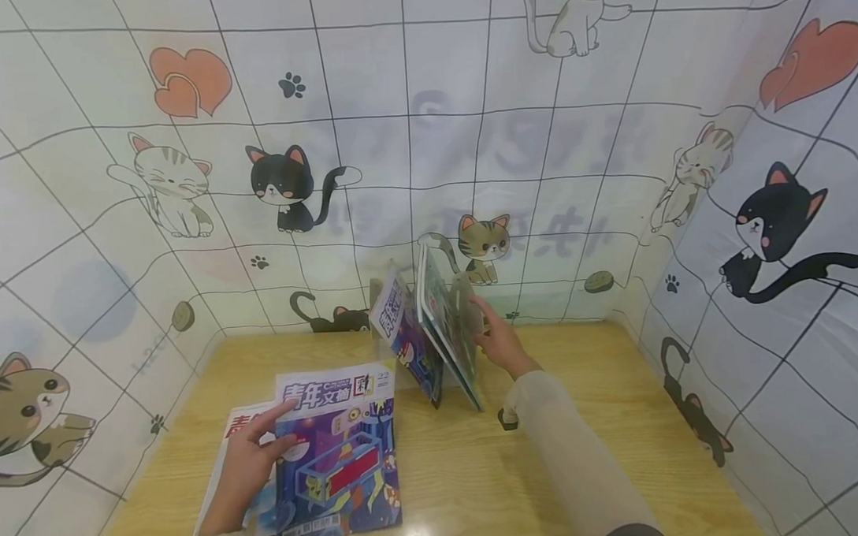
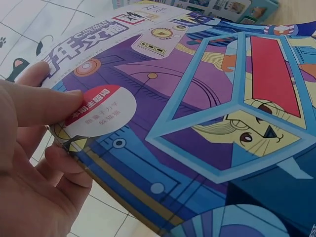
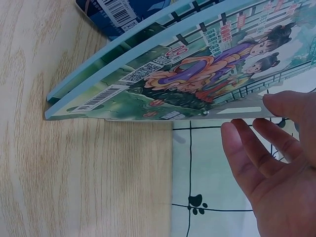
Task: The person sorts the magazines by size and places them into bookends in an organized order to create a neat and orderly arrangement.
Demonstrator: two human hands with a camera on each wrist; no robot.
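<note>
"Purple 青年文摘 magazine [image 1: 344, 476]: where is it now?"

"Left of centre over the worktop [image 1: 464, 472], partly covering a red-titled magazine [image 1: 237, 423]. Its cover shows a blue-framed box with a red panel and a cat's face. In the left wrist view its near edge stands up from what lies below; I can't tell whether the far edge touches the wood."

"And the hands?"

"The left hand [image 1: 254, 451] pinches the magazine by its left edge, thumb flat on the cover beside the red-and-white circle, fingers behind. The gap is just the magazine's thickness."

"What about the right one?"

"The right hand [image 1: 501, 340] is at the grey bookend [image 3: 232, 111], near the back wall. Its thumb is on one side of the slotted end panel and its fingertips on the other, so it holds that panel in a light pinch."

"What stands in there?"

"A second purple magazine [image 1: 408, 336], tilted at the left, and two books with pale-blue edges [image 3: 148, 66] leaning next to the held panel. The front one has a green cover with robed figures and a barcode."

"And behind it all?"

"A white grid-lined cloth [image 1: 366, 81] printed with cats, hearts and paw marks."
</note>
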